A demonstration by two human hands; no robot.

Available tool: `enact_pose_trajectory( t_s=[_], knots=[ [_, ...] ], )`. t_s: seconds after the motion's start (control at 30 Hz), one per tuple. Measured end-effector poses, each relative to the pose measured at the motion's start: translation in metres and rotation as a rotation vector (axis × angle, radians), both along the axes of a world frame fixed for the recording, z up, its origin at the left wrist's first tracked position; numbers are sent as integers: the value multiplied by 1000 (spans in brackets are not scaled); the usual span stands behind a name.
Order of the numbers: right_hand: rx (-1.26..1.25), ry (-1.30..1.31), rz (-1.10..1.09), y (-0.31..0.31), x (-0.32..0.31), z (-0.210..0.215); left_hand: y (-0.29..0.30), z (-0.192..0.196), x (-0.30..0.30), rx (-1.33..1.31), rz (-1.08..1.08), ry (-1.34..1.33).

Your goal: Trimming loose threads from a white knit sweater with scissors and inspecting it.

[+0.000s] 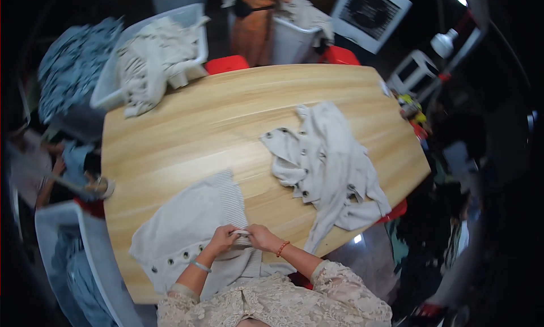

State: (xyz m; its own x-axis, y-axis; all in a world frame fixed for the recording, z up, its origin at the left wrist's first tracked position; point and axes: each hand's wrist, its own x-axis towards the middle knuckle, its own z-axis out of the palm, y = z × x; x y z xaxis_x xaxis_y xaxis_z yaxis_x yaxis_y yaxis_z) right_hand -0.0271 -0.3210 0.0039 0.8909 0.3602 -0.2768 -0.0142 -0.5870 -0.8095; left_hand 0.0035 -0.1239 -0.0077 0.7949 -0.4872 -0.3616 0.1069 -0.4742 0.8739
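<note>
Head view: left hand (224, 240) and right hand (261, 237) pinched a knit garment (184, 225) spread leftward along the table's (175, 140) near edge, room beyond.

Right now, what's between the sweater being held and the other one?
The head view shows bare wooden table between the held sweater and the other sweater, except nearer the person, where the right hand and forearm are.

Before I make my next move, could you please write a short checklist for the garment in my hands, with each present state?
1. Left hand gripping the near garment: ok, fingers closed at its ribbed band.
2. Right hand gripping there too: ok, beside the left.
3. Second garment away from both hands: ok, lying to the right.
4. Second garment smoothed out: not ok, crumpled.
5. Stitches under the fingertips: cannot tell, too small.
</note>
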Motion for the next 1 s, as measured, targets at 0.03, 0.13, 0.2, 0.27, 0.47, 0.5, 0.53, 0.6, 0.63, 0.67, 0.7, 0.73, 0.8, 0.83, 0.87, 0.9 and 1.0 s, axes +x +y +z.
enact_pose_trajectory(
  t_s=[0.03, 0.13, 0.2, 0.27, 0.47, 0.5, 0.53, 0.6, 0.63, 0.67, 0.7, 0.73, 0.8, 0.83, 0.87, 0.9, 1.0],
  knots=[
    [-9, -6, -25, 1, -3, -8, 2, -7, 0, -49, -5, -4],
    [-41, -60, -91, 3, -12, 1, 1, -7, 1, -188, 5, 52],
    [-34, -81, -150, 0, -18, 3, 0, -15, 4, -222, -92, 39],
    [14, -106, -172, 5, -25, -2, 4, -7, 4, -249, -87, 176],
    [188, 88, -125, 19, -25, 32, 39, -5, -10, -126, -27, 13],
    [161, 125, -139, 20, -21, 32, 49, 1, -15, -20, 5, -154],
    [124, 123, -218, 18, -17, 31, 57, 4, -17, 3, 31, -276],
    [110, -18, -705, 12, -15, 12, 79, 20, -16, 199, -25, -578],
    [44, -111, -816, -2, -10, 11, 96, 28, -21, 282, -32, -561],
    [35, -353, -897, -14, -11, 5, 111, 44, -25, 363, -44, -548],
    [22, -185, -883, -16, -6, 29, 137, 46, -36, 534, -47, -470],
    [-12, -160, -805, -21, -7, 37, 157, 49, -47, 684, -68, -400],
    [-31, -122, -700, -10, -10, 41, 182, 54, -68, 926, -67, -241],
    [-79, -273, -483, 3, -13, 41, 195, 46, -83, 1003, -34, -186],
    [-117, -429, -268, 16, -17, 39, 207, 39, -95, 933, 56, -189],
    [-152, -410, -139, 33, -25, 35, 214, 31, -101, 854, 139, -204],
    [-263, -318, 153, 95, -36, 44, 219, 5, -107, 822, 193, -332]
  ],
)
